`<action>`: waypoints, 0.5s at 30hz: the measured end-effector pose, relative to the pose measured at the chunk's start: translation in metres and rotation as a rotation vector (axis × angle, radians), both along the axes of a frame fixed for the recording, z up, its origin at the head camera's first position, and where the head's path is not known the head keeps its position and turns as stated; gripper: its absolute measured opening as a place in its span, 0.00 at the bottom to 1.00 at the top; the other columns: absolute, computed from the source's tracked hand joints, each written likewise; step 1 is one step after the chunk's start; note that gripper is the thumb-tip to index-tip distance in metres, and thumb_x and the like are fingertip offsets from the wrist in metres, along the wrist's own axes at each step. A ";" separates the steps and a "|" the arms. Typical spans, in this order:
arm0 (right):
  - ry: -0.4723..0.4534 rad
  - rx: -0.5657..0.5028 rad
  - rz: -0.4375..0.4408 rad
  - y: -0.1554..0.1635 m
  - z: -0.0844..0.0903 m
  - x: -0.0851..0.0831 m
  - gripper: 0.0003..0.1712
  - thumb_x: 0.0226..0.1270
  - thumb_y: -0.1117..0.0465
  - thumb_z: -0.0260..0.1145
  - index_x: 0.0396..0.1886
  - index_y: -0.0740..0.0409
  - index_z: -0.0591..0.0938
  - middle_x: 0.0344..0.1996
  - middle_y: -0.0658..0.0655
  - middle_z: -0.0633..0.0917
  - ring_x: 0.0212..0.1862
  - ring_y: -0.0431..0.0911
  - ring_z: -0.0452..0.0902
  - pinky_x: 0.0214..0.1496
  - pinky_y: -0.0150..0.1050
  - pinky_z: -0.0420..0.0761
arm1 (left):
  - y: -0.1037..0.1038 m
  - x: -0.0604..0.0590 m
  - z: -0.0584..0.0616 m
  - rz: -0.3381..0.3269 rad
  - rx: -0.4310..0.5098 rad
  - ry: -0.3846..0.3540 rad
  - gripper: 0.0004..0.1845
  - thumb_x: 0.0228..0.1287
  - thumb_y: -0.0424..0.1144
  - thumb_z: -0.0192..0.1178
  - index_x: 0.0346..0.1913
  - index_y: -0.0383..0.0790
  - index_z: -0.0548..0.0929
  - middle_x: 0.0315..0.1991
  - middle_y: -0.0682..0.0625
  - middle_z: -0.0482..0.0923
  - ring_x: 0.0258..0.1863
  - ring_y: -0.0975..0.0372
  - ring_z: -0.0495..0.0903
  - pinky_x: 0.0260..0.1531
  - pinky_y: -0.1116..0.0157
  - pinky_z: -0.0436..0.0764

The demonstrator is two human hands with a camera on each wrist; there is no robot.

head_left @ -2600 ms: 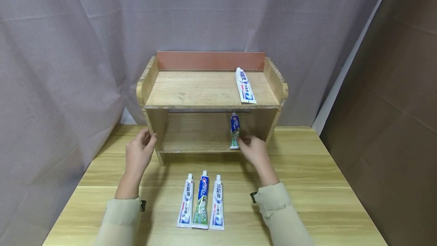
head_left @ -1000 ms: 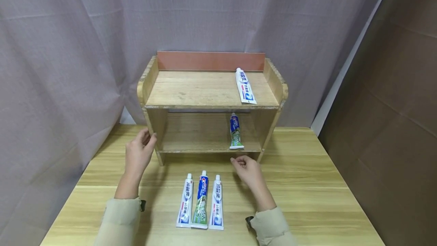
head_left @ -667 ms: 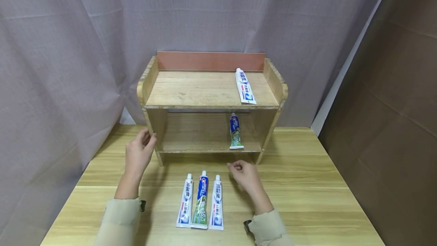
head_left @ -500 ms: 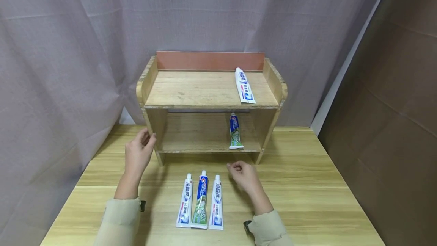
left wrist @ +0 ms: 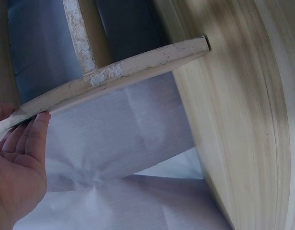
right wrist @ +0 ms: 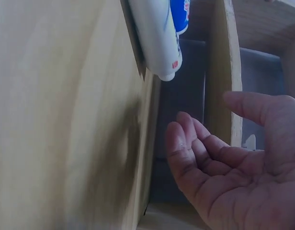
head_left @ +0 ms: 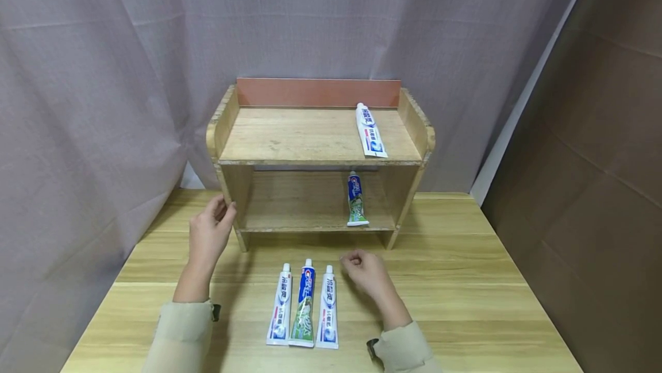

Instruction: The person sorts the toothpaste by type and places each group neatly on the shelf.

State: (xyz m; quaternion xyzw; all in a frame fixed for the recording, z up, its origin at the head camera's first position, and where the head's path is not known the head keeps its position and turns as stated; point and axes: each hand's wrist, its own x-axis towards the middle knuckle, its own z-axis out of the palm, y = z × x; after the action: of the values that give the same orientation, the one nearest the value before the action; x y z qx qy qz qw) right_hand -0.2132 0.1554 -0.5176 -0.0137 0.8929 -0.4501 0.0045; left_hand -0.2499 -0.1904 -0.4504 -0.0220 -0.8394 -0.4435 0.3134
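A small wooden shelf (head_left: 279,137) with two levels stands toward the far side of a wood-grained table (head_left: 476,287), before a grey curtain (head_left: 305,16); a brown cloth (head_left: 584,143) hangs along the right. The left hand (head_left: 208,232) pinches the near edge of the left side panel (left wrist: 152,58), with the thumb on one face and the fingers on the other, as the left wrist view shows. The right hand (head_left: 369,275) is relaxed near the right front of the shelf, its fingers loosely bent and its thumb spread well away from them. Five toothpaste tubes are seen. On the upper level, right of centre, lies a white tube (head_left: 370,131), its cap far and its flat end near and slightly to the right. On the lower level, also right of centre, lies a blue-and-green tube (head_left: 355,200), cap far. Three more lie in a row on the near part of the table, caps far: a left white tube (head_left: 280,307), a middle blue-and-green tube (head_left: 304,307) whose flat end meets it, and a right white tube (head_left: 328,310) just beside, nearest to the right hand. Both forearms wear pale sleeves (head_left: 183,330).
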 end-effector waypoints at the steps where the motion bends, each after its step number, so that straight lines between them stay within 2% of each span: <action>1: -0.005 0.014 0.011 -0.001 0.000 0.001 0.15 0.70 0.53 0.67 0.40 0.62 0.85 0.28 0.53 0.84 0.27 0.43 0.78 0.31 0.36 0.84 | 0.000 0.000 0.000 -0.001 0.001 0.000 0.14 0.70 0.36 0.63 0.54 0.32 0.84 0.48 0.36 0.85 0.47 0.47 0.87 0.47 0.60 0.86; 6: -0.031 0.083 0.051 -0.005 -0.005 0.007 0.15 0.69 0.50 0.67 0.39 0.59 0.85 0.30 0.52 0.84 0.31 0.43 0.78 0.35 0.38 0.84 | 0.001 0.000 0.000 -0.004 0.008 -0.004 0.14 0.70 0.36 0.63 0.54 0.32 0.84 0.48 0.36 0.85 0.47 0.47 0.87 0.47 0.61 0.86; 12: -0.118 0.085 0.109 -0.010 -0.010 0.013 0.21 0.67 0.45 0.68 0.36 0.60 0.84 0.27 0.53 0.81 0.28 0.45 0.76 0.29 0.37 0.80 | 0.001 0.000 0.000 -0.004 0.010 0.000 0.14 0.70 0.36 0.63 0.54 0.32 0.83 0.48 0.36 0.85 0.47 0.47 0.87 0.47 0.60 0.86; 15: -0.144 0.085 0.133 -0.012 -0.009 0.016 0.22 0.67 0.44 0.68 0.31 0.60 0.83 0.24 0.52 0.80 0.25 0.44 0.74 0.26 0.36 0.78 | 0.000 0.000 0.000 0.002 0.000 0.000 0.14 0.70 0.36 0.62 0.54 0.32 0.84 0.48 0.36 0.85 0.47 0.47 0.87 0.47 0.59 0.86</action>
State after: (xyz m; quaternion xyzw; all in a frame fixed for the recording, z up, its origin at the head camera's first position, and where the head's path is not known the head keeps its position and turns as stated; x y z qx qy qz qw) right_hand -0.1971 0.1437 -0.5266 -0.0404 0.9056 -0.4103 0.0994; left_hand -0.2498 -0.1901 -0.4504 -0.0214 -0.8393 -0.4433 0.3139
